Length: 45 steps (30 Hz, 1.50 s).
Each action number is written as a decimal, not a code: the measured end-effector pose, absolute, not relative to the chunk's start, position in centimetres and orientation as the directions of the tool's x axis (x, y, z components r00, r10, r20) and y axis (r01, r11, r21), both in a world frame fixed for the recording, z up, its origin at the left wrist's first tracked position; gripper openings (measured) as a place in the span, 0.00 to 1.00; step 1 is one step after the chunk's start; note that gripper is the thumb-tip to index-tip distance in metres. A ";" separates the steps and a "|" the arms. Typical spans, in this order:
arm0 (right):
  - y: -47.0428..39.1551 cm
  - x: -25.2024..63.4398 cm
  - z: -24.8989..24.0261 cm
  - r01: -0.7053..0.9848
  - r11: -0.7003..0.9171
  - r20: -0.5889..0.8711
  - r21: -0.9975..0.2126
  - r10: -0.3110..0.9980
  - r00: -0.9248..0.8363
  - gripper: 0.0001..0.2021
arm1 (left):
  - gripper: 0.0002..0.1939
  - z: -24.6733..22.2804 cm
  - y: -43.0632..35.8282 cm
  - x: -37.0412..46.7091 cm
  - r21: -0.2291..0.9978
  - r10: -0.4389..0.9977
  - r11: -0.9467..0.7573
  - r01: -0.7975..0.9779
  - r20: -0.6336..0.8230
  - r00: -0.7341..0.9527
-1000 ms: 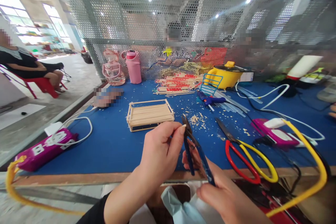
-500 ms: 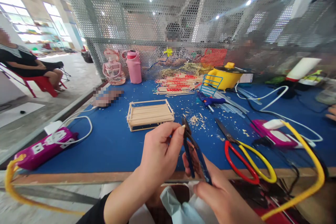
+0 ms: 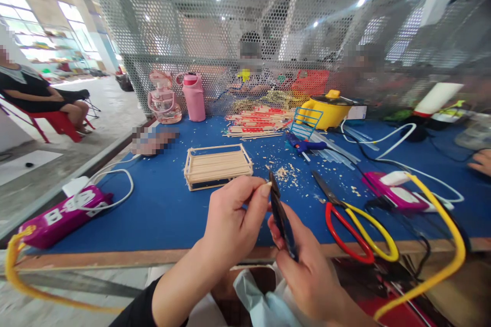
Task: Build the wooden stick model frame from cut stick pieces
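Note:
My left hand (image 3: 236, 217) is closed in a pinch on a small piece of wooden stick (image 3: 269, 183), whose pale tip shows at the fingertips. My right hand (image 3: 307, 250) grips dark-handled pliers (image 3: 283, 219), their jaws pointing up right beside that tip. Behind my left hand, a small rectangular frame of wooden sticks (image 3: 218, 163) lies on the blue tabletop (image 3: 161, 209). Wood chips (image 3: 286, 176) are scattered behind the pliers. Large scissors (image 3: 345, 225) with red and yellow handles lie open to the right of my right hand.
At the back are a stick pile (image 3: 257, 121), pink bottle (image 3: 195, 97), clear bottle (image 3: 164, 104) and yellow pot (image 3: 332, 112). A blue glue gun (image 3: 307, 144) lies before the pot. Power strips (image 3: 67, 217) with cables flank both sides. Another person's hand (image 3: 481, 162) is far right.
The plier handles have closed together in my right hand. My left hand keeps its pinch beside the jaws. The whole view has shifted slightly.

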State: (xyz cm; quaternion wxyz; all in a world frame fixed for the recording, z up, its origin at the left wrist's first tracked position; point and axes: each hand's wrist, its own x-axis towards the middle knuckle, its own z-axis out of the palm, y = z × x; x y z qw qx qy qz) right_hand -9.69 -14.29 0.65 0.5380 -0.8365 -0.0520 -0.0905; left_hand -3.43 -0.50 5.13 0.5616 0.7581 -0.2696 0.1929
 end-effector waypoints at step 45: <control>-28.7 -9.8 3.4 -0.381 -0.752 -0.081 -0.537 -0.403 0.912 0.29 | 0.17 2.7 -0.3 -4.4 0.982 -0.169 0.150 -0.111 0.136 0.976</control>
